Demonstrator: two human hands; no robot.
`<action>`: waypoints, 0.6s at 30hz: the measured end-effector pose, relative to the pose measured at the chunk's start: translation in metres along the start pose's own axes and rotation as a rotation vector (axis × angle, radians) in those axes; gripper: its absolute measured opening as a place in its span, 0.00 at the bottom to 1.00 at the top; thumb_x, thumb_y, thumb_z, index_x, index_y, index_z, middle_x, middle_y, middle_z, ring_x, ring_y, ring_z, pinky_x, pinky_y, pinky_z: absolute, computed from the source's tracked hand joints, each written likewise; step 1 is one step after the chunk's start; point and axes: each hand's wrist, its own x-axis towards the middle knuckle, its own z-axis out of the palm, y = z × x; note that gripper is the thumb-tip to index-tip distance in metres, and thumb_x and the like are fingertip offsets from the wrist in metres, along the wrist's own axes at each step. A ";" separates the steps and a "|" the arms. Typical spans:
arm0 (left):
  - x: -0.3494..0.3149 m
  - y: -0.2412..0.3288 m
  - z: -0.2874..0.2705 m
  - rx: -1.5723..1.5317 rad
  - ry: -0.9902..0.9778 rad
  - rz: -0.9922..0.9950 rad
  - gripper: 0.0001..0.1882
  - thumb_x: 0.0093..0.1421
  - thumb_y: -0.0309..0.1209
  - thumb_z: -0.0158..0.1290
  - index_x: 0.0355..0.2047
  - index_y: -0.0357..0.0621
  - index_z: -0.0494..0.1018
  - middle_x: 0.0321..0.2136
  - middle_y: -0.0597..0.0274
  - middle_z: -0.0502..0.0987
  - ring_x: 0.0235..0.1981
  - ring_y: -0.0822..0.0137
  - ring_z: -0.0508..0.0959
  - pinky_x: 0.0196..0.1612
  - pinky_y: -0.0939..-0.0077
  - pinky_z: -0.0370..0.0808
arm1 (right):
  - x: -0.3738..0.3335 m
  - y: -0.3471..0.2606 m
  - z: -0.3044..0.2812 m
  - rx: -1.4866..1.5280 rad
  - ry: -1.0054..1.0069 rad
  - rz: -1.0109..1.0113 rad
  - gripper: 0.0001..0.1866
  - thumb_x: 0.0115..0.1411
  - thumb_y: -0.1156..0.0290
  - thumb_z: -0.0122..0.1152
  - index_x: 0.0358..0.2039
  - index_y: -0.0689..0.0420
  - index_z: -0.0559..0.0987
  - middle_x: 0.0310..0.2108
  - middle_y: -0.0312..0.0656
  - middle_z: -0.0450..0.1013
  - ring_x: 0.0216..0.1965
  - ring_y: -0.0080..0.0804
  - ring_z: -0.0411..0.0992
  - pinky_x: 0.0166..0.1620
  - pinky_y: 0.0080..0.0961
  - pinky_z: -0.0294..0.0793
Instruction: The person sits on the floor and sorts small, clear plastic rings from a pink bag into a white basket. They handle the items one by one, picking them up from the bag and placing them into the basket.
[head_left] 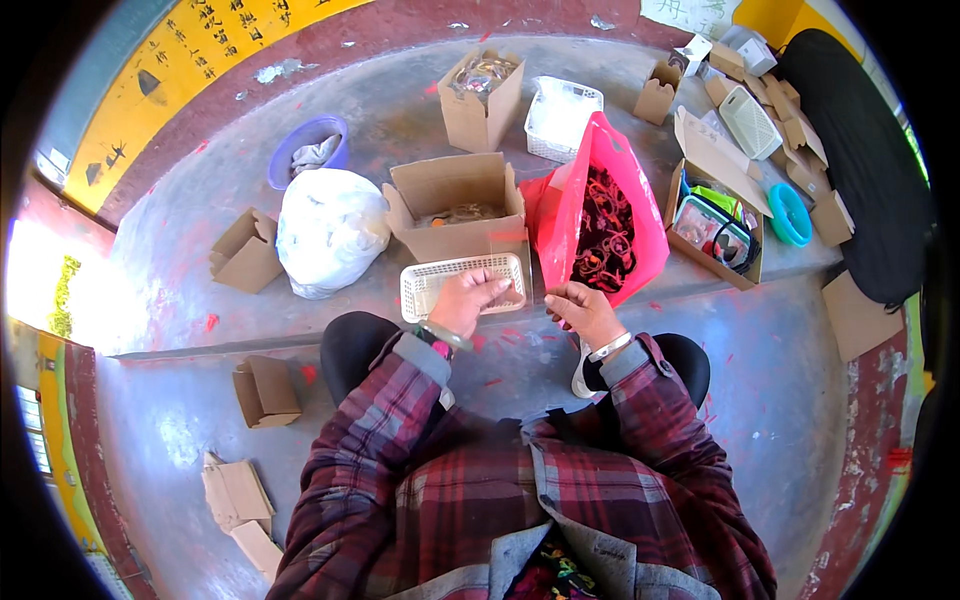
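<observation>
Left hand (470, 302) over the front of a cream rectangular openwork plastic basket (425, 285); thumb and fingers drawn close together, can't tell if anything is between them. Right hand (585, 312) just right of that basket, in front of a bright pink plastic bag (557, 225); thumb and fingertips pinched, can't make out what, if anything, they grip. Hands near each other, apart, both palms turned inward. Bracelets on both wrists, red plaid sleeves with grey cuffs.

Basket sits near the edge of a grey raised floor, between the person's knees and an open brown cardboard box (455, 238). Pink bag stands open right of that box, full of dark red looped cords (605, 235). Stuffed white plastic bag (335, 230) left of the box, round purple plastic basin (334, 128) behind it. Tall brown cardboard box (472, 125) and white plastic basket (550, 145) farther back. Round teal plastic basket (790, 215) well off to the right
</observation>
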 end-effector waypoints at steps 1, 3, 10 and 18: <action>-0.009 -0.001 0.003 0.005 -0.027 0.021 0.06 0.56 0.25 0.48 0.32 0.34 0.71 0.30 0.60 0.76 0.31 0.71 0.76 0.36 0.78 0.72 | -0.003 -0.008 -0.002 0.087 -0.077 0.056 0.20 0.55 0.56 0.55 0.40 0.59 0.73 0.28 0.32 0.71 0.31 0.20 0.68 0.31 0.18 0.67; -0.024 -0.005 0.007 0.011 -0.080 0.062 0.06 0.56 0.25 0.49 0.32 0.35 0.71 0.32 0.59 0.75 0.31 0.70 0.77 0.37 0.77 0.73 | -0.008 -0.017 0.000 0.261 -0.180 0.007 0.20 0.55 0.56 0.55 0.41 0.59 0.73 0.28 0.32 0.71 0.32 0.19 0.67 0.32 0.16 0.65; -0.043 -0.009 0.021 0.350 -0.173 -0.008 0.08 0.58 0.28 0.47 0.34 0.34 0.71 0.28 0.59 0.76 0.30 0.71 0.77 0.35 0.79 0.73 | -0.008 -0.010 0.001 0.251 -0.289 0.019 0.16 0.53 0.61 0.58 0.35 0.62 0.77 0.26 0.33 0.72 0.30 0.19 0.67 0.33 0.17 0.65; -0.032 -0.031 0.015 0.232 -0.122 0.076 0.10 0.58 0.28 0.49 0.37 0.34 0.71 0.29 0.63 0.76 0.32 0.74 0.76 0.34 0.82 0.72 | -0.005 0.001 0.005 0.242 -0.173 0.049 0.09 0.52 0.71 0.59 0.28 0.65 0.78 0.21 0.37 0.73 0.23 0.19 0.67 0.28 0.17 0.67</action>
